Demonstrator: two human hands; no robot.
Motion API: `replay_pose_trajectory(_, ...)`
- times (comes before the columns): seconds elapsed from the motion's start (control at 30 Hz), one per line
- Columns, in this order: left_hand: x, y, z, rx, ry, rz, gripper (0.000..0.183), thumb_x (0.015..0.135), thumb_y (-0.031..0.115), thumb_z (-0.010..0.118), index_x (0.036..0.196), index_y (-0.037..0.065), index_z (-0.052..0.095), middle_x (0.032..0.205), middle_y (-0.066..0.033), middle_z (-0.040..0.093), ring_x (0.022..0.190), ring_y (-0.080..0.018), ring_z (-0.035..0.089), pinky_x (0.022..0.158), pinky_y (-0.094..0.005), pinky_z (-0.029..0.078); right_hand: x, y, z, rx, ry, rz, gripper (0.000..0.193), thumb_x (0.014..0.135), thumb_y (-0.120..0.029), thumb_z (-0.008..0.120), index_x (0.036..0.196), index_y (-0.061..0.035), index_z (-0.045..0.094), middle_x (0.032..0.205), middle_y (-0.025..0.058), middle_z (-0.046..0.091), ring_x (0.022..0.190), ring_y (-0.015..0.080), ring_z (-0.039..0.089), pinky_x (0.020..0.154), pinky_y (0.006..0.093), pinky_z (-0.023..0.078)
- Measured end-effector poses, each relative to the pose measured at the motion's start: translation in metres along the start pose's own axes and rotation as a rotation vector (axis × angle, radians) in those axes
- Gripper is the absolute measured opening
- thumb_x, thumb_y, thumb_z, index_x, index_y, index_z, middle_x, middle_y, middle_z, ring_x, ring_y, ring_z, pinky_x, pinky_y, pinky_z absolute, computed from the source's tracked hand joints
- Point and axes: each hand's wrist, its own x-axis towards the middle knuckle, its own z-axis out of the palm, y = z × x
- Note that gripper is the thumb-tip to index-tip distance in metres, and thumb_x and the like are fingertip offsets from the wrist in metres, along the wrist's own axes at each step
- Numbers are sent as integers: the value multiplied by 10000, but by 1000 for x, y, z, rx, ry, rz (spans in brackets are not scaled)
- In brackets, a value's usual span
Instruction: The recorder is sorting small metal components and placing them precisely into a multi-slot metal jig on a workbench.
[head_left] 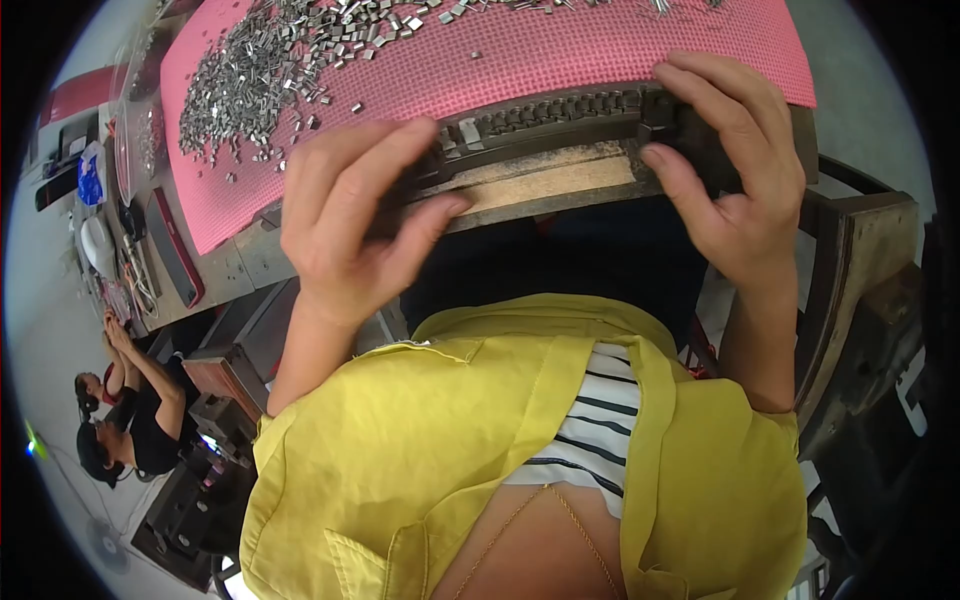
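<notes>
A long dark metal jig (560, 125) with a row of toothed slots lies along the near edge of the bench. One small shiny metal piece (469, 131) sits near the left end of its row. My left hand (350, 205) is curled round the jig's left end, fingers on the far side and thumb on the near side. Around the block at the right end, my right hand (745, 165) holds the jig between thumb and fingers. A bare wooden strip (555, 183) shows on the near side of the slots. My palms hide both ends of the jig.
A pink textured mat (540, 60) covers the bench, with a heap of small metal pieces (255, 75) at its far left. Left of it lie a red-and-black flat case (174, 247), a blue packet (91, 175) and cables. Two other people (140, 420) are at the far left.
</notes>
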Motion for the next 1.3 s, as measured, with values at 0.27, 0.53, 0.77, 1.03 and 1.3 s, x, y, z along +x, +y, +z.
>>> replay_pose_trajectory(0.27, -19, -8, -3, 66, 42, 25, 469, 632, 105, 913, 1084, 65, 799, 938, -70, 715, 819, -242, 653, 708, -336, 503, -11, 19, 6, -10, 98, -93, 416, 725, -89, 869, 1131, -62, 783, 1165, 82, 735, 1088, 281, 676, 933, 376, 514)
replay_pose_trajectory(0.53, -21, -10, 2, 69, 97, 76, 439, 657, 124, 881, 1083, 61, 799, 906, -55, 693, 810, -243, 646, 710, -347, 516, -11, 18, 10, -21, 112, -96, 423, 748, -88, 862, 1162, -68, 776, 1166, 78, 733, 1071, 270, 677, 921, 369, 507)
replay_pose_trajectory(0.77, -18, -12, -6, 65, -8, 12, 490, 692, 103, 860, 1168, 63, 750, 1052, -82, 672, 878, -268, 621, 739, -369, 502, -6, 10, 6, -194, 12, -75, 403, 833, -163, 799, 1222, -81, 733, 1172, 68, 693, 1062, 274, 638, 931, 398, 448)
replay_pose_trajectory(1.03, -30, -23, -29, -77, -65, -159, 479, 704, 178, 872, 1161, 77, 771, 1019, -89, 664, 881, -277, 625, 742, -375, 507, 27, -25, -4, -192, -204, -70, 369, 826, -153, 781, 1178, -61, 714, 1133, 85, 670, 1049, 303, 621, 950, 422, 427)
replay_pose_trajectory(1.3, 12, -42, -25, 117, 79, -171, 168, 816, 116, 812, 982, 103, 789, 907, -47, 680, 872, -277, 642, 777, -405, 487, 109, -42, 39, -170, -254, -364, 400, 873, 13, 640, 1269, -32, 674, 1304, 103, 681, 1196, 272, 637, 1076, 435, 429)
